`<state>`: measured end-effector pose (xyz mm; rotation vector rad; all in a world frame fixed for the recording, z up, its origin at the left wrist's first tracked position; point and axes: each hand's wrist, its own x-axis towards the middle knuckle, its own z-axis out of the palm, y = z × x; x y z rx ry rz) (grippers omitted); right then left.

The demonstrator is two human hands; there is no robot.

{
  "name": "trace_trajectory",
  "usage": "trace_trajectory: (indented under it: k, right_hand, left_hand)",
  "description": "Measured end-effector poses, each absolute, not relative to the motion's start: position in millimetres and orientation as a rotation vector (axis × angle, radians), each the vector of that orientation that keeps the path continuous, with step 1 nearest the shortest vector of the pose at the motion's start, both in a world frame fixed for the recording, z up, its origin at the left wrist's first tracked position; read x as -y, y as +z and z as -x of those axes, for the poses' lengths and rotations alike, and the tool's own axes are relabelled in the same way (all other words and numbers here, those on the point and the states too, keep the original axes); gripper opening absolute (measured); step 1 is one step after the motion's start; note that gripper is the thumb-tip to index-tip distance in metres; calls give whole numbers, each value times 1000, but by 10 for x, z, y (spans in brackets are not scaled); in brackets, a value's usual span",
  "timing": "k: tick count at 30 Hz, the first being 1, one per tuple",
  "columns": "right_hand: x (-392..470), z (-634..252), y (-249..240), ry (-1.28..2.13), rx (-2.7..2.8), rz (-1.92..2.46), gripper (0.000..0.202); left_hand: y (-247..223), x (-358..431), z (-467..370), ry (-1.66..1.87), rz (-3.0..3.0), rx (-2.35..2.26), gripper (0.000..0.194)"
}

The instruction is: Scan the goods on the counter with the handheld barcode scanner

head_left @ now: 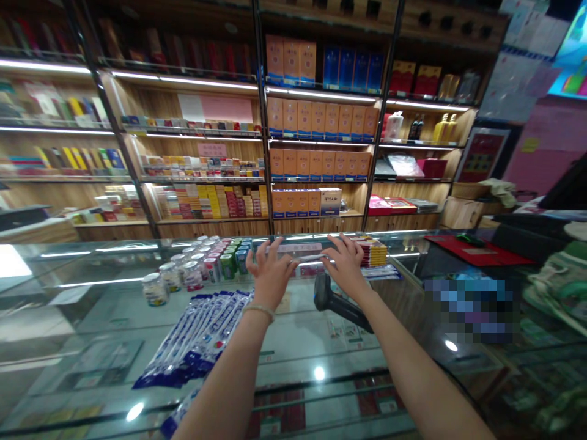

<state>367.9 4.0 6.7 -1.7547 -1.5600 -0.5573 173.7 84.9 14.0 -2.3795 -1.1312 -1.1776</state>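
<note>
My left hand and my right hand are raised over the glass counter, facing each other. Between them stretches a thin white strip, seen nearly edge-on; its kind cannot be made out. Each hand pinches one end near the thumb, while the other fingers are spread. Below my right hand lies a black barcode scanner, its handle partly behind my right forearm. Long blue-and-white snack packets lie fanned out to the left of my left hand. A stack of small yellow-and-red boxes stands just beyond my right hand.
Rows of small jars and green and pink containers stand on the glass counter. At the right are a red mat and a light green bag. Shelves with orange boxes line the back wall.
</note>
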Motion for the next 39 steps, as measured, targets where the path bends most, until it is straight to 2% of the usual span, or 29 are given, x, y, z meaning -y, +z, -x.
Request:
trace_trajectory:
  k: [5, 10, 18, 32, 39]
  right_hand:
    - [-76, -3747, 38, -517, 1513, 1755, 23]
    - [-110, -3853, 20, -494, 1422, 1821, 24]
    - [-142, -3918, -23, -486, 1405, 1884, 22]
    - [-185, -4115, -20, -310, 1156, 1811, 27]
    - [-138, -4017, -6, -348, 1093, 1795, 30]
  left_hand:
    - [152, -868, -1730, -1180, 2394, 1143, 19]
    - [199, -880, -1716, -1267, 2345, 1245, 30]
    - [224, -917, -1698, -1383, 2333, 1230, 19]
    - [199, -944, -1715, -1394, 2361, 1197, 22]
    - [185, -937, -1744, -1364, 2365, 1238, 22]
